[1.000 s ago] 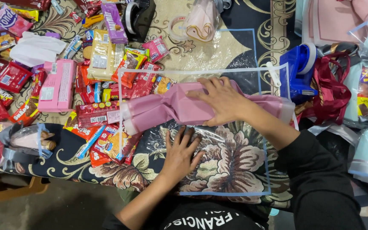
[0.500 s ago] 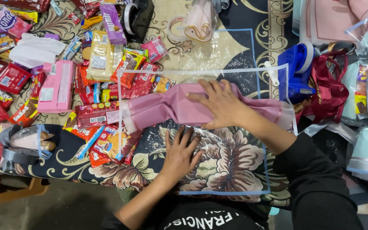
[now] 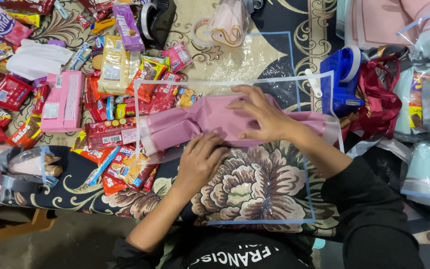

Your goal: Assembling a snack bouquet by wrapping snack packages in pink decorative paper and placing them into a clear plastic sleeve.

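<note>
A folded sheet of pink paper (image 3: pixel 200 122) lies across a clear plastic sheet with a blue border (image 3: pixel 304 199) on a patterned cloth. My right hand (image 3: pixel 262 117) rests on top of the pink paper, fingers spread and pressing its middle. My left hand (image 3: pixel 200 162) lies flat just below the paper's lower edge, fingertips touching it. Neither hand grips anything.
Several snack and candy packets (image 3: pixel 120 99) are piled to the left, with a pink box (image 3: pixel 63 102) among them. A blue tape dispenser (image 3: pixel 342 82) and dark red ribbon (image 3: pixel 379 102) sit to the right. Wrapped pale bundles (image 3: pixel 426 169) lie at the far right.
My left hand has slid up to the pink paper's lower edge. My right hand has stayed on the paper, fingers shifting slightly.
</note>
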